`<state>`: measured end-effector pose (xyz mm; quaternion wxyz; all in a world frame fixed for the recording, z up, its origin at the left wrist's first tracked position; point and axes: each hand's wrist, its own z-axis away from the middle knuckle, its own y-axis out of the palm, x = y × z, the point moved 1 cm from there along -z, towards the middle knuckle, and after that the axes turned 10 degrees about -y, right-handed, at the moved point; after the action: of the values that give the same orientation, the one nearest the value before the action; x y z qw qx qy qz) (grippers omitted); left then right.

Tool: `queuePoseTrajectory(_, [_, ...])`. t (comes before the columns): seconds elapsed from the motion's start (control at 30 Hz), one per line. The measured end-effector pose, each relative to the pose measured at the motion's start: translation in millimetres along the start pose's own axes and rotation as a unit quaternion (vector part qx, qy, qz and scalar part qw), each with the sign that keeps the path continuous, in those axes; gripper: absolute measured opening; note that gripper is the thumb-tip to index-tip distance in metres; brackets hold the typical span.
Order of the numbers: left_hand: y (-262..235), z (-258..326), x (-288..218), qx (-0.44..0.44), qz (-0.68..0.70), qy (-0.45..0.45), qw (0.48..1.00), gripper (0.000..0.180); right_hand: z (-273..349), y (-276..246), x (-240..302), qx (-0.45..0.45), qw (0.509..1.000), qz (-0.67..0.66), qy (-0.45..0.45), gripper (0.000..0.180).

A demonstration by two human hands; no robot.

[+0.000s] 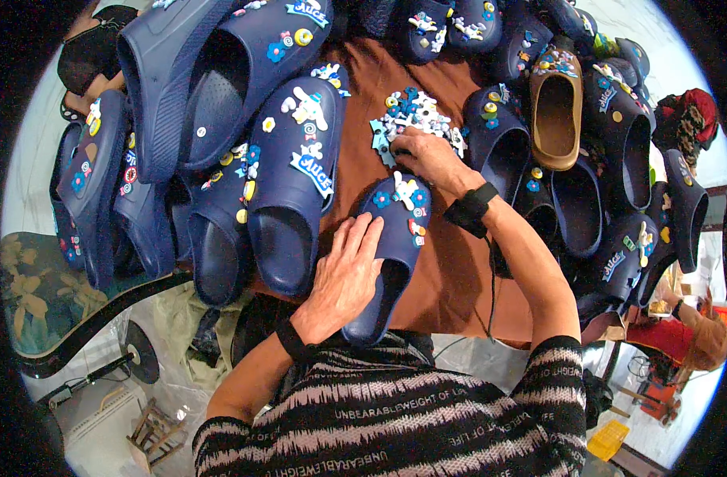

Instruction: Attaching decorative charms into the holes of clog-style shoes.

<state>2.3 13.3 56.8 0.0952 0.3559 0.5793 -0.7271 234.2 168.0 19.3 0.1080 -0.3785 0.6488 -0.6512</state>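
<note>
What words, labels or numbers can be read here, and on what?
I won't copy wording, only place it:
Blue banner charm on a large navy clog: white lettering, readable.
Striped shirt: pale repeated lettering, readable.
Insole of an upper-left clog: mark too small to read.

Black wristbands [290, 340] go with a black, pale-striped shirt [395, 433].

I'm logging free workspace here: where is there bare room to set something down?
Bare brown cloth shows between the clog under the left hand and the right forearm, and in a strip left of the charm pile. Clogs crowd both sides; the right hand is at the pile.
</note>
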Motion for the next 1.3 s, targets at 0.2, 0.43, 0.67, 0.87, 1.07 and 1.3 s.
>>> queuePoseTrajectory(0.2, [5,-2,-4,-0.008,0.018,-0.012,1.0,0.061,21,-22,15,-0.078,0.978,-0.172,0.086,0.022])
queuePoseTrajectory(0.43, [0,-2,19,-0.018,0.171,-0.044,0.984,0.051,63,-43,64,-0.138,0.892,-0.384,0.197,0.02])
queuePoseTrajectory(0.67, [5,-4,24,-0.056,0.207,-0.037,0.976,0.041,70,-41,87,-0.153,0.945,-0.246,0.149,0.015])
queuePoseTrajectory(0.87, [7,-1,25,-0.061,0.149,-0.026,0.987,0.04,59,-55,93,-0.197,0.918,-0.307,0.159,0.017])
queuePoseTrajectory(1.07, [2,-2,20,-0.046,0.167,-0.025,0.985,0.035,83,-52,60,-0.226,0.893,-0.327,0.213,0.015])
queuePoseTrajectory(1.3, [7,-10,12,-0.052,0.128,0.006,0.99,0.033,105,-6,40,-0.147,0.966,-0.04,0.209,0.015])
